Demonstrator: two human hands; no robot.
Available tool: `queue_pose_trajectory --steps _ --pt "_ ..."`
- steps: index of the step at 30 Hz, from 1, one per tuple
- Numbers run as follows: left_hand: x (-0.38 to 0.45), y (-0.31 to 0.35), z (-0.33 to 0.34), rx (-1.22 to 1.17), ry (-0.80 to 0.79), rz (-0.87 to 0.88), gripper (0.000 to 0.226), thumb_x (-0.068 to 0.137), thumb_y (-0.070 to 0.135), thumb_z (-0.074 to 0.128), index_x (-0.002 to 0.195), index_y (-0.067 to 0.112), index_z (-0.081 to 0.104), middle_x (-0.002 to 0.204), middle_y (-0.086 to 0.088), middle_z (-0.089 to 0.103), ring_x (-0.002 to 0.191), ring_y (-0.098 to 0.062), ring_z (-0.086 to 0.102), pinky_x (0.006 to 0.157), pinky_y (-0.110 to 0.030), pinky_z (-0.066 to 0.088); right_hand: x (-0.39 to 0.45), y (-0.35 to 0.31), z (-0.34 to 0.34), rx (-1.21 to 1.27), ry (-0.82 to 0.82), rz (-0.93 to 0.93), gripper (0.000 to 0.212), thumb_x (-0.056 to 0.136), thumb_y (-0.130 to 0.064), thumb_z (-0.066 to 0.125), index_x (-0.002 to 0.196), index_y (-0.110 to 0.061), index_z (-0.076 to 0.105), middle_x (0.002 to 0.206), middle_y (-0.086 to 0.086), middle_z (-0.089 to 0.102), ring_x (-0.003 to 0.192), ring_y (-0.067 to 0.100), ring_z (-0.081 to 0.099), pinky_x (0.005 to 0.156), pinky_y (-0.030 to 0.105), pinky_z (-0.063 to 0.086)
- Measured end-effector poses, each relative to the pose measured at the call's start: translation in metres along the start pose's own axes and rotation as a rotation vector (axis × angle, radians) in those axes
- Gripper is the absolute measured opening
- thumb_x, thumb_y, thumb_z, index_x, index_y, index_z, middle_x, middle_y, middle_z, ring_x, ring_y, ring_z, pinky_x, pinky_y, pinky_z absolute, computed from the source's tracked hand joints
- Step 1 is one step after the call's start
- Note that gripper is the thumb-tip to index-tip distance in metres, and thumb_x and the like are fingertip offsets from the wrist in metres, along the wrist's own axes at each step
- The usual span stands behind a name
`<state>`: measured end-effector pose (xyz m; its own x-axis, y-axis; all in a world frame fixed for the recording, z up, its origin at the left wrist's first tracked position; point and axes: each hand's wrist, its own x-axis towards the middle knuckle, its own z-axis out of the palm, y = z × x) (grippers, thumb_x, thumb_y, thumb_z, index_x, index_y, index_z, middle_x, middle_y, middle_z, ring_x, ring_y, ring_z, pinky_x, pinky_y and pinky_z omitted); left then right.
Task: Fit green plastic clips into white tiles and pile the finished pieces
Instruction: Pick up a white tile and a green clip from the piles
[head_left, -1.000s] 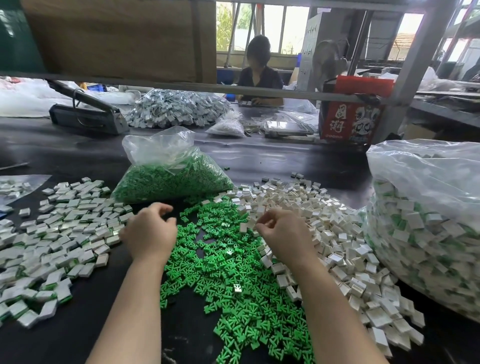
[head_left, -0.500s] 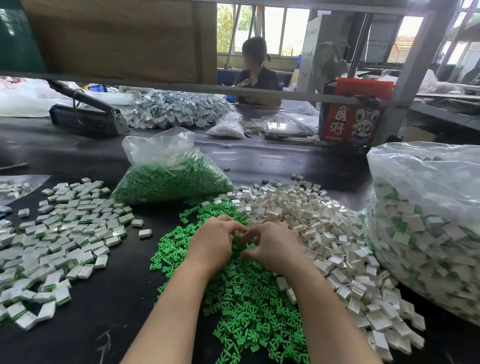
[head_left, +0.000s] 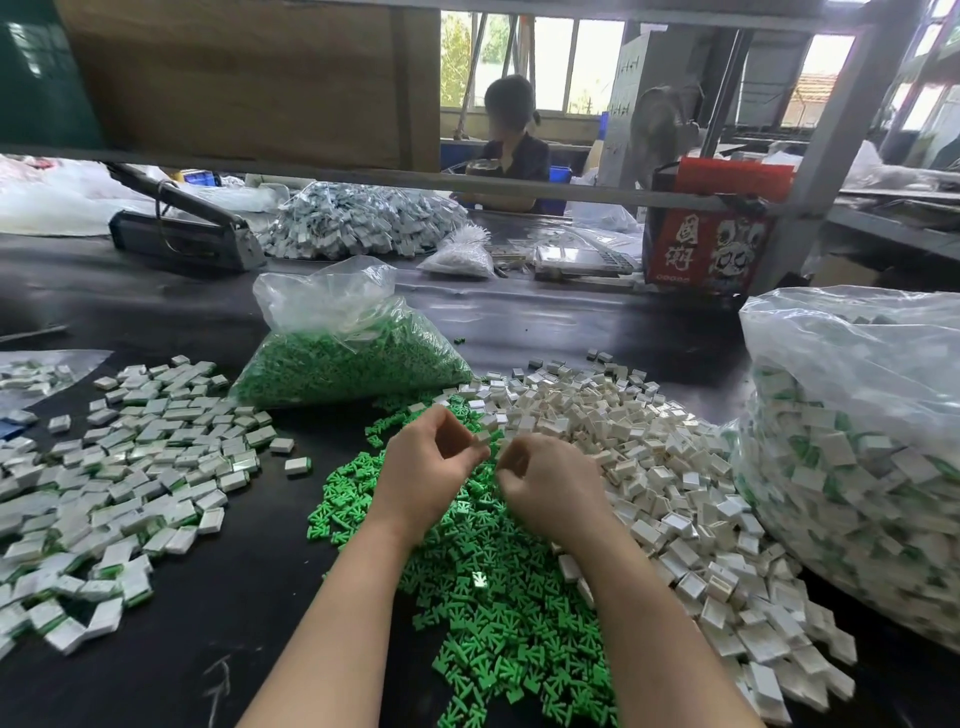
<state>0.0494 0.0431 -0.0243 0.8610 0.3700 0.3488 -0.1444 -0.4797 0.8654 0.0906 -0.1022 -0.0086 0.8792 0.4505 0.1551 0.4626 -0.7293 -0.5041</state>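
Dark surface (head_left: 156, 649), grey heat sealer (head_left: 182, 236) at its far left, red printed box (head_left: 706, 244) by a grey metal post (head_left: 831, 135), seated person (head_left: 511, 145) across the bench, brown board (head_left: 234, 78) overhead, bright windows (head_left: 561, 62) behind

**Workshop behind the black bench**

A dark bench (head_left: 571, 322) runs under a grey metal rack frame (head_left: 841, 135) and a brown board (head_left: 234, 78). Beyond, another person (head_left: 511, 140) sits before bright daylight windows (head_left: 550, 57). A red printed box (head_left: 711, 244) stands beside the frame post.
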Motion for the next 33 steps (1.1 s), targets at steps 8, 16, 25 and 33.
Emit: queue_pose_trajectory --steps 8,16,25,33 --pt "-0.002 0.013 -0.003 -0.441 -0.011 0.002 0.025 0.072 0.023 0.084 0.067 0.029 0.060 0.081 -0.020 0.066 0.090 -0.038 0.069 0.085 -0.043 0.059 -0.005 -0.005 -0.023 0.782 0.135 0.080 0.006 0.085 -0.004 0.065 0.083 -0.007 0.060 0.088 0.019 0.065 0.073 0.028 0.059 0.065 0.035 0.054" --pt "-0.002 0.027 -0.005 -0.617 -0.072 0.020 0.018 0.078 0.012 0.078 0.088 0.027 0.073 0.086 -0.009 0.076 0.079 -0.015 0.073 0.071 -0.019 0.055 -0.008 -0.006 -0.033 1.247 0.056 0.082 0.020 0.089 0.008 0.056 0.103 -0.003 0.066 0.085 0.013 0.066 0.061 0.010 0.051 0.058 0.025 0.040" --pt "-0.002 0.036 0.003 -0.802 -0.010 -0.180 0.020 0.050 0.025 0.087 0.067 0.026 0.076 0.075 0.005 0.073 0.066 -0.003 0.065 0.055 -0.015 0.048 -0.007 -0.005 -0.033 1.289 0.047 0.064 0.017 0.087 0.000 0.063 0.098 -0.009 0.074 0.082 0.004 0.070 0.065 0.009 0.053 0.063 0.026 0.040" --pt "0.001 0.035 0.006 -1.104 -0.014 -0.378 0.022 0.055 0.015 0.083 0.077 0.013 0.080 0.086 -0.010 0.077 0.075 -0.017 0.074 0.061 -0.022 0.057 -0.004 -0.004 -0.027 1.174 0.264 -0.015 0.016 0.086 -0.007 0.070 0.102 -0.005 0.068 0.077 -0.003 0.067 0.064 0.002 0.061 0.059 0.016 0.048"
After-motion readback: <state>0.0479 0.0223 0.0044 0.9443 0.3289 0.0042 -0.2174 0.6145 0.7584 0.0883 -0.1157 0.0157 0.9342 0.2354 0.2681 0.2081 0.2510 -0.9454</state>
